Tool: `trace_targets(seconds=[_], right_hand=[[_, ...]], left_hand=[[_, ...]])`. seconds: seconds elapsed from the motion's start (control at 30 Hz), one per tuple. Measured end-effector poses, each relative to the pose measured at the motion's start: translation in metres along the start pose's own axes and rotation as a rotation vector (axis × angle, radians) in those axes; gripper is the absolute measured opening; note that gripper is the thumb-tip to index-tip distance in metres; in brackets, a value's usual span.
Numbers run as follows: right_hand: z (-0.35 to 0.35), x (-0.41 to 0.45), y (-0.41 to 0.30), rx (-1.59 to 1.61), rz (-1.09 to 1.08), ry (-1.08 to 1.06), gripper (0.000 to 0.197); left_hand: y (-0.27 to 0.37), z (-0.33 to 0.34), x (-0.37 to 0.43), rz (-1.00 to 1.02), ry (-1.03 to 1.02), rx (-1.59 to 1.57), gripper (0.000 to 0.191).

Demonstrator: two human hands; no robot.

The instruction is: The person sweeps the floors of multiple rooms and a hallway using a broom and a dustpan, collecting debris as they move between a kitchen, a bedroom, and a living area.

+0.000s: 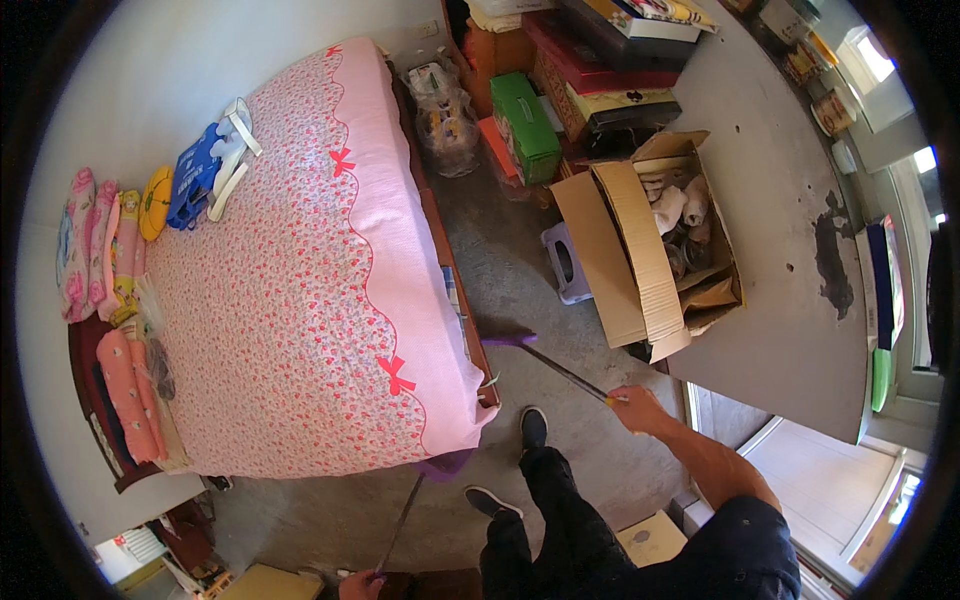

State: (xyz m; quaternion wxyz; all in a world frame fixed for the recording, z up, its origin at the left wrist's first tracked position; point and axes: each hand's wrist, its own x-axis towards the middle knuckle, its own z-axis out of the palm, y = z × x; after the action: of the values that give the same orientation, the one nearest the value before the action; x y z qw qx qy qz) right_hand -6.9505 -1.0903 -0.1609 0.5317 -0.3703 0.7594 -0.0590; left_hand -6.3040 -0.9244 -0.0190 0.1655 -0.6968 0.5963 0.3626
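Note:
My right hand (636,411) grips the handle of a broom (564,369). The broom's purple head lies on the concrete floor against the side of the bed, partly hidden beneath it. At the bottom edge of the view, my left hand (361,585) is closed on the handle of a long-handled dustpan (444,466). Its purple pan rests by the foot corner of the bed (300,300), partly covered by the hanging pink bedspread. My two shoes stand on the floor between the two tools.
An open cardboard box (637,255) overhangs the table (780,300) on the right. Below it stands a purple plastic stool (566,262). A green box (525,127) and a plastic-wrapped bundle (446,127) sit at the far end of the aisle. A yellowish box (651,538) is near my legs.

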Motion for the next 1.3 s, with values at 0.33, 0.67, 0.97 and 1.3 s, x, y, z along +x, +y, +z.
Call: trace_targets(seconds=[0.33, 0.67, 0.97, 1.3], right_hand=[[0.007, 0.214, -0.133, 0.139, -0.049, 0.228, 0.031], [0.066, 0.288, -0.149, -0.551, -0.388, 0.125, 0.030], [0.072, 0.134, 0.071, -0.955, -0.495, -0.257, 0.055], [0.111, -0.023, 0.157, -0.845, -0.356, -0.442, 0.051]], left_hand=[[-0.008, 0.012, -0.012, 0.020, 0.053, -0.055, 0.025], [0.020, 0.007, -0.004, -0.153, 0.053, -0.175, 0.029], [0.004, 0.003, -0.008, -0.099, -0.045, -0.102, 0.028], [-0.040, 0.021, -0.002, -0.511, -0.219, -0.408, 0.033]])
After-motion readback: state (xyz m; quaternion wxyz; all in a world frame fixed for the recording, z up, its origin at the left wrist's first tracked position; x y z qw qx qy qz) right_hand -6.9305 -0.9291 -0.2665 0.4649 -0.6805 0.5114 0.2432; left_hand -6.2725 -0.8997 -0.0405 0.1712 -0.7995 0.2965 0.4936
